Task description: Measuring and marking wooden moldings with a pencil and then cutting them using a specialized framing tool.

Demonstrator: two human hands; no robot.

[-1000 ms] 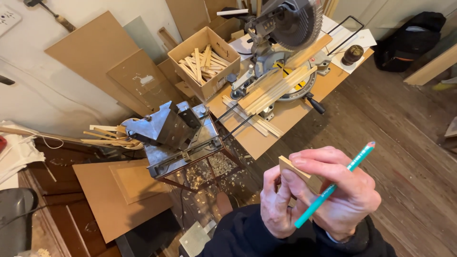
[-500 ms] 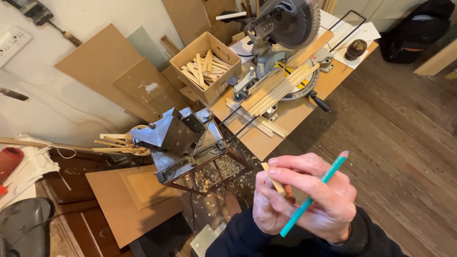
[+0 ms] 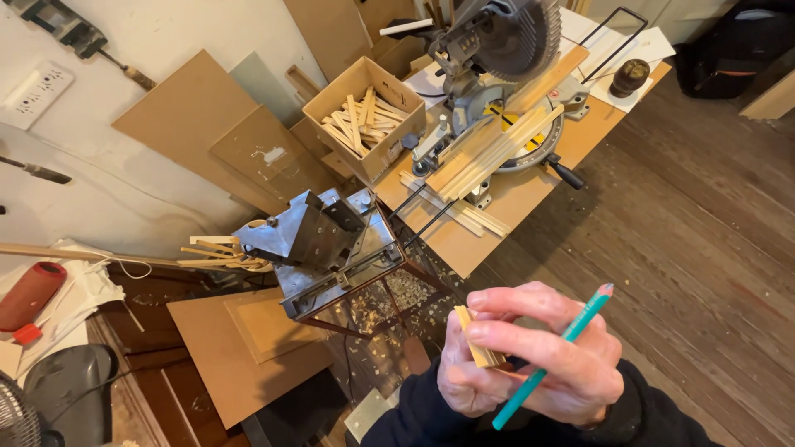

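Hands meet low in the head view, in front of the dark sleeves. Left hand (image 3: 472, 377) has its fingers curled shut around a small light wood strip (image 3: 478, 343), whose upper end sticks out above the knuckles. Right hand (image 3: 563, 356) lies over the left, touching it, fingers closed on a teal pencil (image 3: 551, 360) that runs diagonally, one end up and right, the other down and left past the palm. Whether the right fingers also press the strip cannot be told. Beyond the hands stands a metal jig (image 3: 319, 244) on a frame, sawdust beneath. Farther back, a mitre saw (image 3: 497, 50) sits on a wooden bench (image 3: 505, 207) with long wood slats (image 3: 489, 153) across it, beside a cardboard box (image 3: 364, 112) of cut strips.
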